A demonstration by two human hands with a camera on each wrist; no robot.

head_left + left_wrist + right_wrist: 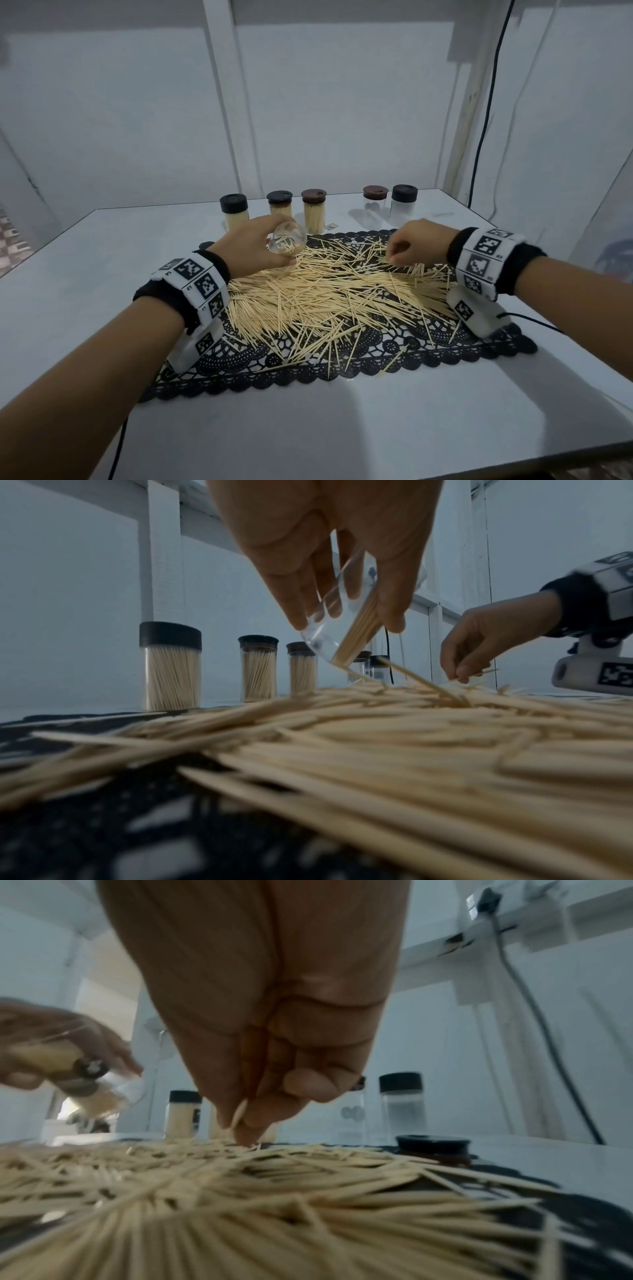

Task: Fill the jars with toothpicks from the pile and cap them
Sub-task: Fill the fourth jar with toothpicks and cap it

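The left hand (253, 245) grasps a clear open jar (287, 240), with the fingers and thumb curled around its wall; the jar is tilted, its mouth turned toward the person, and a small bundle of toothpicks lies inside it. In the left wrist view the jar (346, 620) leans with its bottom end low, just above the pile. The right hand (416, 245) is curled with the fingertips together, and it pinches a few toothpicks (240, 1115) at the far right part of the toothpick pile (329, 291), the fingertips touching the pile. The pile is spread over a black lace mat (342, 370), which lies on the white table (376, 428). Behind the mat, at the far side of the table, three capped jars full of toothpicks stand in a row: one with a black cap (234, 210), a second with a black cap (280, 204) and one with a brown cap (314, 209). To the right of them, a little apart, two capped jars look empty, one with a brown cap (375, 202) and one with a black cap (404, 204). A loose dark cap (433, 1146) lies on the mat's edge near the right hand.
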